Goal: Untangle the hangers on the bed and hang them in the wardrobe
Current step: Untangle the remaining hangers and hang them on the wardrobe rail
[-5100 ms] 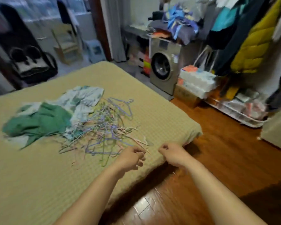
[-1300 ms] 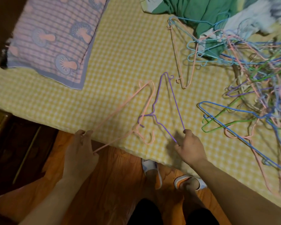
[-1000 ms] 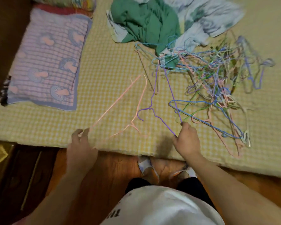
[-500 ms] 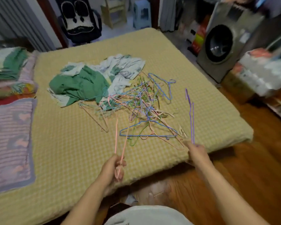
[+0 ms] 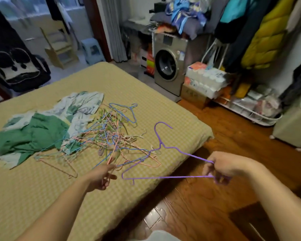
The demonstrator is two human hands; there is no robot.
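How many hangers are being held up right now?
2: a purple hanger gripped at one end by the right hand, and a pink hanger pinched in the left hand. Others lie tangled.

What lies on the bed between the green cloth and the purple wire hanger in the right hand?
In the head view, the tangled pile of thin coloured wire hangers lies between the crumpled green cloth and the purple wire hanger that the right hand grips.

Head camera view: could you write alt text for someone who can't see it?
A person's right hand holds a purple hanger by one end, while the left hand pinches a pink hanger beside a tangled hanger pile on the bed.
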